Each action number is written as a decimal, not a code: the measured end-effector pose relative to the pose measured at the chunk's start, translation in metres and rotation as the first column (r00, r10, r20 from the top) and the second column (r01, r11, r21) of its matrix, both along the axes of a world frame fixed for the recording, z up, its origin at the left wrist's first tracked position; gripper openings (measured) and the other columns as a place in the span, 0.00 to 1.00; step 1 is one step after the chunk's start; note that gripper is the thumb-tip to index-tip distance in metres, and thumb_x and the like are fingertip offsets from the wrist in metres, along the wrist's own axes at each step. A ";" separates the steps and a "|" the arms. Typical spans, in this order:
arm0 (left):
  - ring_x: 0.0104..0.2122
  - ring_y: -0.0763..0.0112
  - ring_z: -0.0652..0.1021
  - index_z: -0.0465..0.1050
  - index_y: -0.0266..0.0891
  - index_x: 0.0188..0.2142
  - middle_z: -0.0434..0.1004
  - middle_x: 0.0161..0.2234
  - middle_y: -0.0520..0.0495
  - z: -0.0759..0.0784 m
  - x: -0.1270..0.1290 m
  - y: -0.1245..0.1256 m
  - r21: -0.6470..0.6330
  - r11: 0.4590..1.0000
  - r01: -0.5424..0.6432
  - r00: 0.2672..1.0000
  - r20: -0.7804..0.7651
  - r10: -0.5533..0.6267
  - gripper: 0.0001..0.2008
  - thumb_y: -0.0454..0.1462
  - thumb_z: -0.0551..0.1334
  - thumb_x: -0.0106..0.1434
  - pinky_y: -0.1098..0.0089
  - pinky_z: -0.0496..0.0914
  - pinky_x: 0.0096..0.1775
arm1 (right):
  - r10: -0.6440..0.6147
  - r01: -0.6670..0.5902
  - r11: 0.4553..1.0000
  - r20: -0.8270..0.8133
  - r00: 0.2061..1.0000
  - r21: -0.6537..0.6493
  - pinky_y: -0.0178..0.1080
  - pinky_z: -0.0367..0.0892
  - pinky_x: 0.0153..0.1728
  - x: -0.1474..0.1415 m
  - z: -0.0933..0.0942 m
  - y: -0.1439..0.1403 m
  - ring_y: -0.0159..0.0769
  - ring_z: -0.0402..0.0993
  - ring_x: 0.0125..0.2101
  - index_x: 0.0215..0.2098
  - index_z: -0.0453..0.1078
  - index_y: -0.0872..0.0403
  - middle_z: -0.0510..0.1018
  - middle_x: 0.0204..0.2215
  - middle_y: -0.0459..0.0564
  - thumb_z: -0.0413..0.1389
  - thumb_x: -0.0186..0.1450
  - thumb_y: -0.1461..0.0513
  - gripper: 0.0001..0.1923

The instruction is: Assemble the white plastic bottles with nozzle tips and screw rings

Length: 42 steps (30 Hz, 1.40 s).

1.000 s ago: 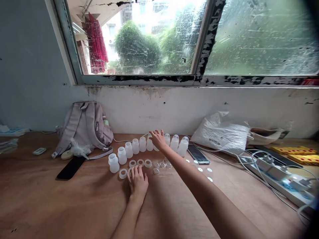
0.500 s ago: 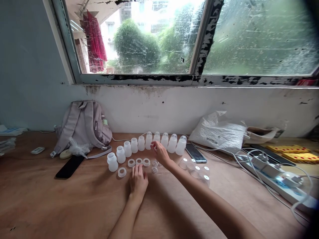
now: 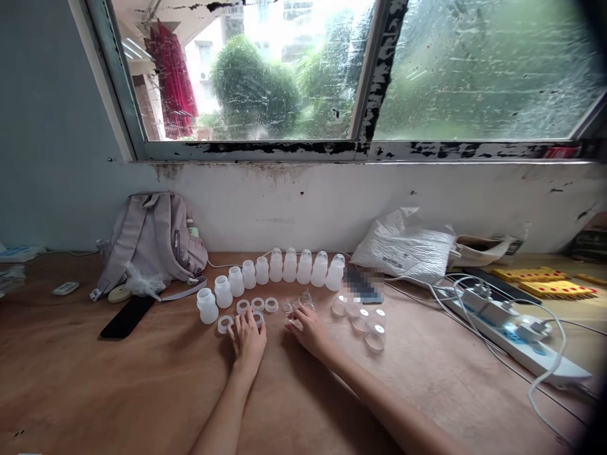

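Note:
A curved row of small white plastic bottles [image 3: 270, 273] stands on the wooden table [image 3: 118, 385] below the window. In front of them lie white rings [image 3: 258, 304] and small clear parts [image 3: 294, 308]. Clear caps [image 3: 365, 322] lie to the right. My left hand [image 3: 247, 341] rests flat on the table, fingertips at the white rings. Near the clear parts, my right hand [image 3: 308, 330] lies on the table with its fingers curled; I cannot tell whether it holds one.
A grey backpack [image 3: 154, 243] leans on the wall at left, a black phone [image 3: 127, 317] before it. A white plastic bag [image 3: 403, 246], a power strip [image 3: 512, 328] with cables and yellow blocks [image 3: 540, 278] sit at right. A blurred phone [image 3: 363, 283] lies by the bottles.
My right hand has drawn back from the bottle row toward me, down to the clear parts. The view has shifted a little. My left hand stays on the table.

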<state>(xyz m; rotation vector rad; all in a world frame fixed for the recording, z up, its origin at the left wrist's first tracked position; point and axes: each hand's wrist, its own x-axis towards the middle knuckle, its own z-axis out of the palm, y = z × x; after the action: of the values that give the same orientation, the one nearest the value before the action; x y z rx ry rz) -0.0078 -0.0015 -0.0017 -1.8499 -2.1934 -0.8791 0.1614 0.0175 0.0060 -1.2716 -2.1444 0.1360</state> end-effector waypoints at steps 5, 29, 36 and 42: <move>0.41 0.60 0.69 0.65 0.38 0.43 0.72 0.39 0.43 0.003 0.004 0.001 0.122 0.975 0.184 0.975 0.103 -0.197 0.16 0.40 0.57 0.54 0.60 0.62 0.43 | 0.116 -0.129 0.985 -0.115 0.987 -0.117 0.42 0.60 0.41 0.013 0.000 -0.021 0.39 0.66 0.38 0.38 0.66 0.50 0.72 0.34 0.49 0.53 0.57 0.60 0.10; 0.43 0.64 0.68 0.65 0.44 0.45 0.71 0.42 0.48 0.008 0.033 -0.013 -0.114 0.799 0.591 0.802 0.191 -0.566 0.17 0.38 0.59 0.53 0.63 0.59 0.44 | 0.082 -0.130 0.984 -0.344 0.935 -0.119 0.39 0.62 0.37 0.014 0.001 -0.019 0.37 0.67 0.35 0.32 0.68 0.52 0.72 0.32 0.50 0.51 0.58 0.61 0.06; 0.41 0.64 0.69 0.66 0.42 0.43 0.71 0.40 0.46 0.016 0.031 -0.019 0.010 0.753 0.657 0.718 0.296 -0.630 0.16 0.40 0.58 0.54 0.64 0.62 0.44 | -0.054 -0.156 0.946 -0.614 0.788 -0.284 0.35 0.63 0.28 0.010 0.006 -0.020 0.33 0.66 0.26 0.27 0.63 0.51 0.69 0.24 0.45 0.49 0.59 0.57 0.07; 0.32 0.71 0.74 0.68 0.40 0.37 0.75 0.33 0.48 0.014 0.035 -0.023 0.113 0.759 0.642 0.623 0.500 -0.602 0.11 0.38 0.50 0.61 0.72 0.68 0.35 | -0.204 -0.353 0.815 -0.798 0.566 -0.459 0.34 0.64 0.22 0.012 0.015 -0.024 0.31 0.67 0.22 0.34 0.63 0.53 0.68 0.22 0.43 0.49 0.57 0.50 0.15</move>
<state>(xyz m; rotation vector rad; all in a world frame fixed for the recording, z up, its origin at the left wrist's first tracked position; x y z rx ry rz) 0.0268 -0.0247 0.0123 -2.7600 -1.7875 -1.5910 0.1731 -0.0064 0.0210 -1.0597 -1.3029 1.2760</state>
